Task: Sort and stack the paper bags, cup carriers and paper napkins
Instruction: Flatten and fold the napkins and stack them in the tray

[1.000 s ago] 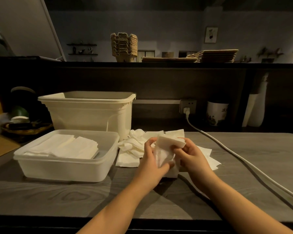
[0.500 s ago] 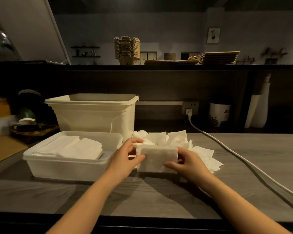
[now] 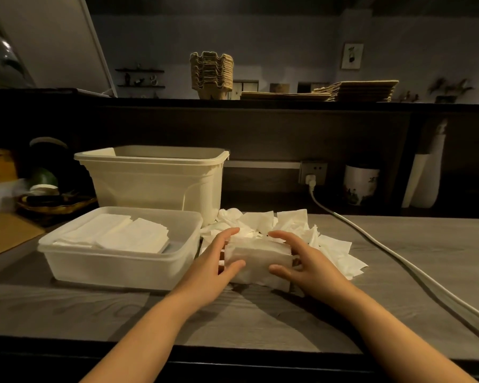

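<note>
**While two hands clasp a napkin bundle, a loose heap lies just behind**

As I stand at the dim grey counter (image 3: 398,258), a person's bare arms reach in from the near edge. The left hand (image 3: 208,268) grips the left end of a folded napkin bundle (image 3: 257,258), thumb on its near face and fingers curled over its far edge. The right hand (image 3: 313,265) holds the other end the same way, so the bundle is caught between both palms, low over the counter; I cannot tell whether its underside touches the wood.

Just behind and to the right of the bundle lies a crumpled loose napkin pile (image 3: 291,222), spread across the counter. To the left, just beside the left hand, stands a shallow clear tub (image 3: 116,261) with flat stacked napkins (image 3: 122,233) lying in two overlapping piles inside. A deeper cream tub (image 3: 155,183) sits behind it, touching or nearly touching the heap.

Up on the dark shelf (image 3: 260,102) a nested stack of cup carriers (image 3: 211,74) stands upright, and to its right flat paper bags (image 3: 357,91) lie piled. A white cable (image 3: 371,239) runs from a wall socket (image 3: 313,172) across the counter's right side, near a white jar (image 3: 361,186).
</note>
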The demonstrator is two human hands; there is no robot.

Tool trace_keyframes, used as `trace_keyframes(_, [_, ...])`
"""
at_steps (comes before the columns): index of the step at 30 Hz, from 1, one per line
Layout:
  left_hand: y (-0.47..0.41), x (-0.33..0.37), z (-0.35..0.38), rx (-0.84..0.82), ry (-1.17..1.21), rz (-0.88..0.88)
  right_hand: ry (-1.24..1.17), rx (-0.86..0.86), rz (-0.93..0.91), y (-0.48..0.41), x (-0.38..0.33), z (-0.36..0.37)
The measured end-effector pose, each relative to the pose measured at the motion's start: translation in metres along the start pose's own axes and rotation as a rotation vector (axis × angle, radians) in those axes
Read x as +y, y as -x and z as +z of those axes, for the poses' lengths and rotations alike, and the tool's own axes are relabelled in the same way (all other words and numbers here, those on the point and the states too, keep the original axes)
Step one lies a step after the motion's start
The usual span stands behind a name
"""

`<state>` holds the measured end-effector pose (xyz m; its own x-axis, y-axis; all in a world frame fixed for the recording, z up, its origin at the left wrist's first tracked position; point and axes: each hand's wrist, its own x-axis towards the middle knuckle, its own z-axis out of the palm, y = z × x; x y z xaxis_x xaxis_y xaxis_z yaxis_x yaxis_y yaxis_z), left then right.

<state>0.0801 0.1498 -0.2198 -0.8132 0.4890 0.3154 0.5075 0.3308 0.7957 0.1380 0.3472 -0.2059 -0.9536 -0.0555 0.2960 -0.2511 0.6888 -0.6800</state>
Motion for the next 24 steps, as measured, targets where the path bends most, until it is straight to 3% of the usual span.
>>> trace_keyframes(9, [-0.0017, -0.0018, -0.0007, 0.009, 0.042, 0.043, 0.048, 0.014, -0.066, -0.0003, 0.001, -0.0016])
trace_keyframes(24, [-0.0011, 0.0015, -0.0057, -0.041, 0.112, -0.048, -0.09, -0.068, 0.09, -0.0015, 0.0022, -0.0058])
